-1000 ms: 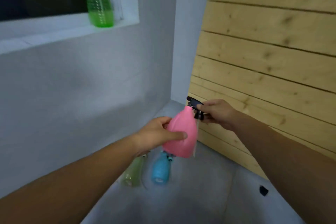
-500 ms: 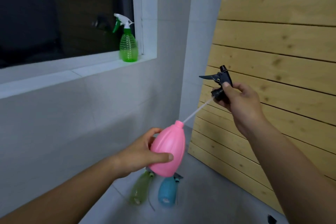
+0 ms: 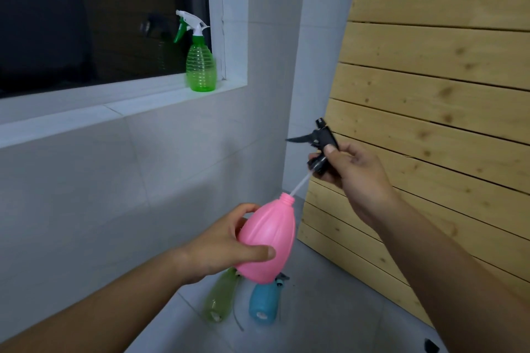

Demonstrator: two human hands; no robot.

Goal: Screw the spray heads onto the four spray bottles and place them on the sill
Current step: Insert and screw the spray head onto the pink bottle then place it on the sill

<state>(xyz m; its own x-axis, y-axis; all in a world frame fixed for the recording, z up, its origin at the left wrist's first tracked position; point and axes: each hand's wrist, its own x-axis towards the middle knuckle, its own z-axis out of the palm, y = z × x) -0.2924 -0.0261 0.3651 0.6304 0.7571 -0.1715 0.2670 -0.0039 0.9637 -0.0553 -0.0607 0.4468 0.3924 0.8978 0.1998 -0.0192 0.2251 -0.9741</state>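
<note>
Head view. I log the left hand (image 3: 220, 246) wrapped round the pink bottle (image 3: 266, 241), a smooth, ribbed, egg-shaped plastic body with its neck tilted up to the right. The right hand (image 3: 352, 172) pinches the black spray head (image 3: 322, 137) at its collar, clear of the neck. Its thin clear tube (image 3: 299, 185) runs down into the opening. A ridged translucent green bottle (image 3: 200, 69), head fitted, stands upright on the white sill (image 3: 114, 109). A pale green bottle (image 3: 219, 301) and a blue bottle (image 3: 262, 306) lie on the grey floor (image 3: 344, 309), near knotty wooden planks (image 3: 430, 80).

Pink bottle (image 3: 266, 241); black spray head (image 3: 320, 143). Sill bottle (image 3: 200, 69): ribbed translucent green, with white-and-green head. Floor bottles: one pale green (image 3: 219, 299), one blue (image 3: 262, 305); wall planks (image 3: 436, 89) are knotty light wood.
</note>
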